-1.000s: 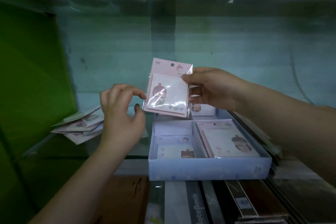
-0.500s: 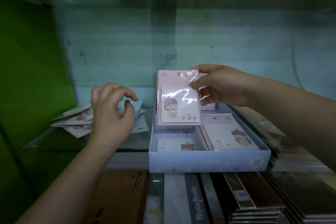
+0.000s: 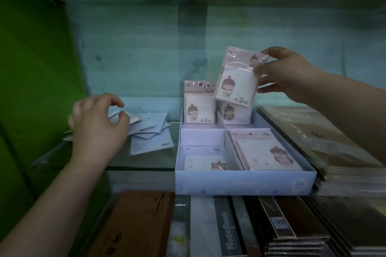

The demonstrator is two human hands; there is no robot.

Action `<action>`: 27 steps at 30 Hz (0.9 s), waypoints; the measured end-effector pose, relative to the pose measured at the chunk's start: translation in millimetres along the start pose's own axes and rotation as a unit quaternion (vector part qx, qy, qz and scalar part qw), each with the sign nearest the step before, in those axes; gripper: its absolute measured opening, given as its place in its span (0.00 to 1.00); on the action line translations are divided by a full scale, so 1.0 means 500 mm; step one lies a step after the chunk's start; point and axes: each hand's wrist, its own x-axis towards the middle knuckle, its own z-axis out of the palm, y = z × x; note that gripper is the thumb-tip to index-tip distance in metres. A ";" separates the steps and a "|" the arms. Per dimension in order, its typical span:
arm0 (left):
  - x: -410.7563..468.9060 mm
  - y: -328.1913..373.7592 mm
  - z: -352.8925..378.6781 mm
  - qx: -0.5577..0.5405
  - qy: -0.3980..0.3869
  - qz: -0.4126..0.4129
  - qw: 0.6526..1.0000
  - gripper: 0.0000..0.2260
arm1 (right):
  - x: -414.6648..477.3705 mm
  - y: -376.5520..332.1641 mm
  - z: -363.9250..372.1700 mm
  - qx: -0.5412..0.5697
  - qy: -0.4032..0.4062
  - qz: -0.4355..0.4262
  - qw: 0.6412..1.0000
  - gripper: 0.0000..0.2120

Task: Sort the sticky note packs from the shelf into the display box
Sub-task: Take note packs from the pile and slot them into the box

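Two hands are up: your right hand point(image 3: 286, 75) pinches a pink sticky note pack point(image 3: 237, 81) tilted above the display box's point(image 3: 244, 185) back right compartment, while your left hand point(image 3: 98, 125), fingers curled, rests on the loose packs point(image 3: 150, 131) on the shelf point(image 3: 142, 162), its grip hidden.

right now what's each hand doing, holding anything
Left hand: curled over the loose pale packs on the shelf, grip cannot be told.
Right hand: pinching a pink plastic-wrapped sticky note pack.
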 end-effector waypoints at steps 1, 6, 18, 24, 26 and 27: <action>0.004 -0.006 -0.003 0.018 -0.010 -0.012 1.000 0.09 | 0.002 0.002 -0.004 0.006 0.004 0.002 1.000 0.16; 0.022 -0.031 -0.001 0.143 -0.155 -0.077 0.974 0.20 | 0.002 0.008 0.018 0.018 -0.017 -0.001 1.000 0.12; 0.015 -0.062 -0.004 0.124 -0.174 -0.026 0.977 0.18 | 0.013 -0.002 0.140 -0.142 -0.068 -0.050 0.986 0.06; 0.009 -0.066 -0.001 0.120 -0.146 0.027 0.982 0.14 | 0.033 -0.003 0.167 -0.195 -0.070 -0.064 0.976 0.05; 0.009 -0.066 -0.002 0.061 -0.153 0.015 0.986 0.12 | 0.037 -0.002 0.176 -0.212 -0.073 -0.070 0.972 0.05; 0.009 -0.067 -0.002 0.036 -0.155 0.012 0.987 0.12 | 0.039 0.002 0.181 -0.236 -0.074 -0.085 0.965 0.05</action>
